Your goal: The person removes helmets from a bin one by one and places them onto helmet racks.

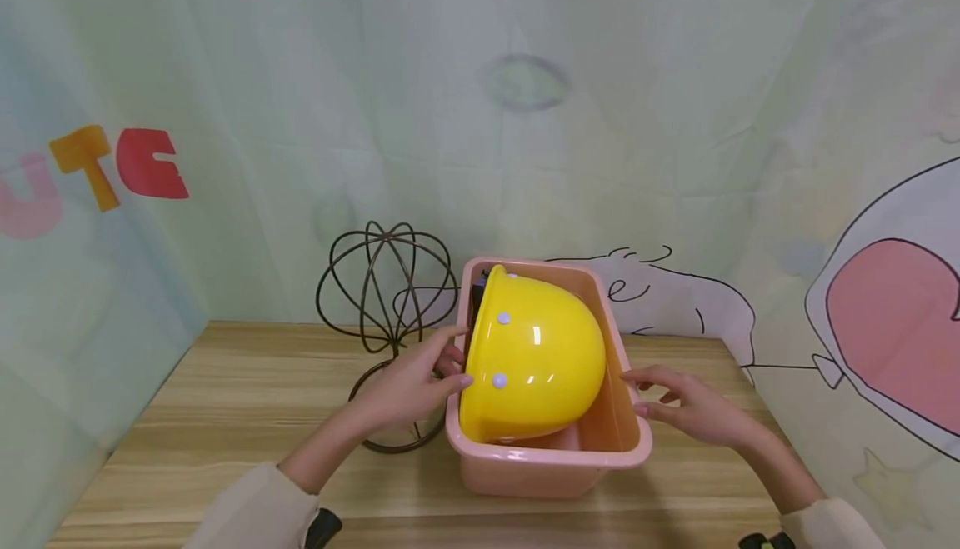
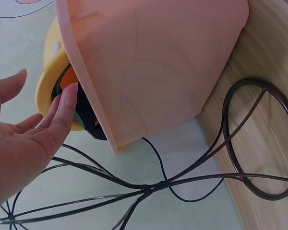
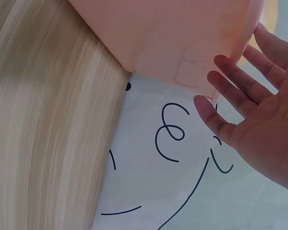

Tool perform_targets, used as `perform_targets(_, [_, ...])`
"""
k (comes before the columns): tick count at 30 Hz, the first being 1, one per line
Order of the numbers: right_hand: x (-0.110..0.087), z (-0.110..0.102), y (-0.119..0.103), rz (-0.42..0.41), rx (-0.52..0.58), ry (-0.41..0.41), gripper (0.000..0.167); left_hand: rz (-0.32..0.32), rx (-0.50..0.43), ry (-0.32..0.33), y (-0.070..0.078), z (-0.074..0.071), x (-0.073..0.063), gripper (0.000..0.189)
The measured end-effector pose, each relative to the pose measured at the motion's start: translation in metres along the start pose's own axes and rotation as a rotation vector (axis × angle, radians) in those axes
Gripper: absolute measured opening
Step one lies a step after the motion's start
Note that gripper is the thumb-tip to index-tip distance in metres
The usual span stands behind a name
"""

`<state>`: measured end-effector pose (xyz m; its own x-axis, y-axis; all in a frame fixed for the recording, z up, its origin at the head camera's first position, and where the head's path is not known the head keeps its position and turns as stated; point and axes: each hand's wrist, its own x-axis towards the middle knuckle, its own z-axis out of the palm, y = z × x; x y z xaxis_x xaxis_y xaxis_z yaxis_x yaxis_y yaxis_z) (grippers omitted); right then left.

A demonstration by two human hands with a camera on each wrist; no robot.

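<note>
A yellow hard hat [image 1: 543,349] lies on its side in a pink plastic tub [image 1: 551,457], its opening facing left. My left hand [image 1: 408,378] is at the tub's left rim, beside the hat's brim. In the left wrist view its fingers [image 2: 65,110] extend toward the hat's opening, next to a black strap [image 2: 90,117]; whether they touch it I cannot tell. My right hand [image 1: 693,407] is at the tub's right rim. In the right wrist view its fingers [image 3: 240,91] are spread and loosely bent against or very near the rim, not curled round it.
A dark wire stand [image 1: 393,345] with a round cage top and a ring base stands just left of the tub. Both rest on a wood-grain table [image 1: 247,416]. A printed cloth backdrop [image 1: 300,116] hangs behind and at both sides.
</note>
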<state>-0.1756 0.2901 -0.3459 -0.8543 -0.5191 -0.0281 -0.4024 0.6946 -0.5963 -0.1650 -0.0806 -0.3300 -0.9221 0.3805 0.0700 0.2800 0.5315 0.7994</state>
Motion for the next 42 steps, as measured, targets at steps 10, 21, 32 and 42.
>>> perform_targets(10, [0.001,0.002,0.0,-0.004,0.005,0.001,0.043,-0.04,-0.014,-0.005,0.005,0.007,0.015,0.04])
perform_targets(21, [0.001,0.002,0.002,0.001,0.032,0.002,0.043,-0.035,-0.027,-0.039,0.003,0.008,0.022,0.037])
perform_targets(32, [0.001,0.003,0.005,0.021,0.044,-0.002,0.043,-0.057,-0.059,-0.056,0.005,0.009,0.024,0.031])
perform_targets(42, [0.001,0.002,0.003,0.026,0.05,-0.008,0.044,-0.06,-0.142,-0.053,0.003,0.011,0.024,0.025])
